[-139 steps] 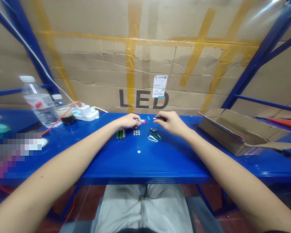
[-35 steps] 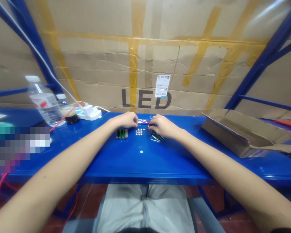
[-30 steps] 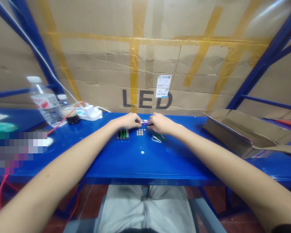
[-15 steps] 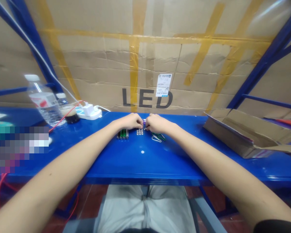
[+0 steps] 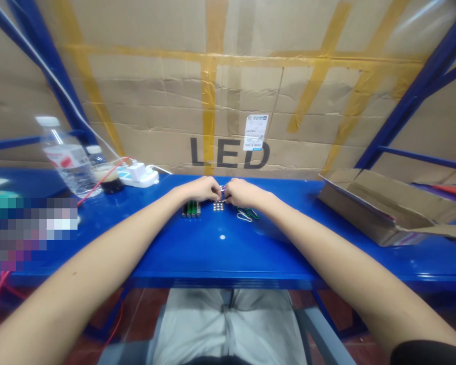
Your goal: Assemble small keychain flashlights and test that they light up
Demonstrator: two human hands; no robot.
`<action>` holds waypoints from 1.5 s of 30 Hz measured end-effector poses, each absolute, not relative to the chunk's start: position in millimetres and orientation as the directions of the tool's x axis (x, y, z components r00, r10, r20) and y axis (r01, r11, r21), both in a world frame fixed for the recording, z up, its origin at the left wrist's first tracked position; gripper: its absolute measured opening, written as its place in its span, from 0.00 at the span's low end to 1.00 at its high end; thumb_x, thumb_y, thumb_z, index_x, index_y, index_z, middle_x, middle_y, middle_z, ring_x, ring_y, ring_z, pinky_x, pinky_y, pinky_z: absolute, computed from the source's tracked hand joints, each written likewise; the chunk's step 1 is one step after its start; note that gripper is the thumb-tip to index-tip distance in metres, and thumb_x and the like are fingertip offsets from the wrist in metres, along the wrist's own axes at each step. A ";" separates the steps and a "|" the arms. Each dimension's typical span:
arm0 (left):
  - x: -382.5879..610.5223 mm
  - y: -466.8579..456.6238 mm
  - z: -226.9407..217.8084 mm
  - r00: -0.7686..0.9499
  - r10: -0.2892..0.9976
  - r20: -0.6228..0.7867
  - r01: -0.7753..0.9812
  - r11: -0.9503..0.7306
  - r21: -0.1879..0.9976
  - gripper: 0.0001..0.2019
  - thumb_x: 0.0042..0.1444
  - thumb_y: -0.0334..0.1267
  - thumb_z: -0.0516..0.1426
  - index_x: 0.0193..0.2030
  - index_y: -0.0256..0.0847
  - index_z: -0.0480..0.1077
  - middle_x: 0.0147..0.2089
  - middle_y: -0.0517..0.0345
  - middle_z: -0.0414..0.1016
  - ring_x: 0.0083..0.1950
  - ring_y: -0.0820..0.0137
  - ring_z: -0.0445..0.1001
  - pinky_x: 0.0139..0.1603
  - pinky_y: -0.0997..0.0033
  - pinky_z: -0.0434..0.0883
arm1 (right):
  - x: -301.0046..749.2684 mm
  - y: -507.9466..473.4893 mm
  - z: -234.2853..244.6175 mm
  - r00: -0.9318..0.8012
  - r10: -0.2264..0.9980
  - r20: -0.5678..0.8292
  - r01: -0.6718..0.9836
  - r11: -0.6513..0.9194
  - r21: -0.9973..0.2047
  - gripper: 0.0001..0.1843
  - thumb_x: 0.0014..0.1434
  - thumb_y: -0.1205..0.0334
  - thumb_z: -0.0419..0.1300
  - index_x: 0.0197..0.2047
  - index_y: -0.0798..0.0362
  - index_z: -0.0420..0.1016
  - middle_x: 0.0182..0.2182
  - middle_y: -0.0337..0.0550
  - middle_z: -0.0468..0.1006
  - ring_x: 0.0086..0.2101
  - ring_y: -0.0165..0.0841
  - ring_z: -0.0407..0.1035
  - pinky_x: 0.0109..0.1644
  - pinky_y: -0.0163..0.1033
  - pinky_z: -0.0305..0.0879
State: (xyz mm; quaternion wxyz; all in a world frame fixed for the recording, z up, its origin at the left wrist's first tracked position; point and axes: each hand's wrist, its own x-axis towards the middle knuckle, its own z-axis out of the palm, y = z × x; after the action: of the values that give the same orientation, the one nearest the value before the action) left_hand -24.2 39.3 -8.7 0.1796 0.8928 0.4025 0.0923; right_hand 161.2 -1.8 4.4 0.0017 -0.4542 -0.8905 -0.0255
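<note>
Both my hands meet at the far middle of the blue table [image 5: 220, 258]. My left hand [image 5: 203, 188] and my right hand [image 5: 240, 192] are closed in pinches on a small purple metal piece [image 5: 222, 189] between their fingertips. Just in front of my left hand lies a row of small dark and green cylinders [image 5: 190, 209]. A cluster of small silver round parts [image 5: 218, 206] sits below the fingertips. Green and white clips [image 5: 246, 214] lie in front of my right hand.
A clear water bottle [image 5: 64, 158], a dark-filled cup [image 5: 107, 178] and a white power strip [image 5: 139, 175] with a red cable stand at the left. An open cardboard box [image 5: 383, 208] lies at the right. A taped "LED" carton [image 5: 228, 116] walls the back. A white dot [image 5: 222, 236] marks the table.
My right hand has moved left from the clips until its fingertips meet my left hand's on the purple piece. The left hand has stayed in place.
</note>
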 end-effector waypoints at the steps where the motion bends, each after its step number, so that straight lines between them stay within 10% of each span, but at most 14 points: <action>1: -24.5 39.3 -8.5 0.659 0.752 0.016 0.686 -0.611 0.395 0.08 0.50 0.35 0.60 0.35 0.41 0.81 0.34 0.59 0.82 0.36 0.69 0.76 0.37 0.74 0.64 | 161.3 -1.3 3.9 -0.590 0.807 0.030 0.807 0.589 0.034 0.08 0.59 0.65 0.62 0.39 0.56 0.83 0.40 0.54 0.83 0.41 0.41 0.76 0.42 0.36 0.63; 35: -28.4 34.9 -2.5 0.609 0.792 -0.047 0.739 -0.545 0.397 0.09 0.50 0.37 0.58 0.34 0.39 0.79 0.28 0.59 0.77 0.29 0.71 0.70 0.32 0.72 0.62 | 164.7 3.5 3.2 -0.618 0.785 0.049 0.783 0.620 -0.053 0.07 0.57 0.66 0.63 0.37 0.56 0.83 0.37 0.52 0.83 0.37 0.37 0.74 0.39 0.34 0.61; 45: -8.1 10.4 12.8 0.605 0.700 0.379 0.478 -0.700 0.531 0.13 0.53 0.37 0.62 0.45 0.37 0.75 0.40 0.53 0.81 0.41 0.66 0.77 0.42 0.69 0.70 | 192.0 3.8 10.1 -0.533 0.796 0.287 0.592 0.593 -0.546 0.16 0.64 0.58 0.54 0.26 0.56 0.71 0.21 0.37 0.69 0.25 0.28 0.61 0.31 0.35 0.55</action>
State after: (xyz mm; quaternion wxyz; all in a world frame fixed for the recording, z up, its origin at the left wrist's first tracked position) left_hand -8.1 10.4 12.8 0.1916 0.8751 0.3364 0.2903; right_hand 192.0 3.8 10.1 0.2612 -0.4068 -0.8533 0.1953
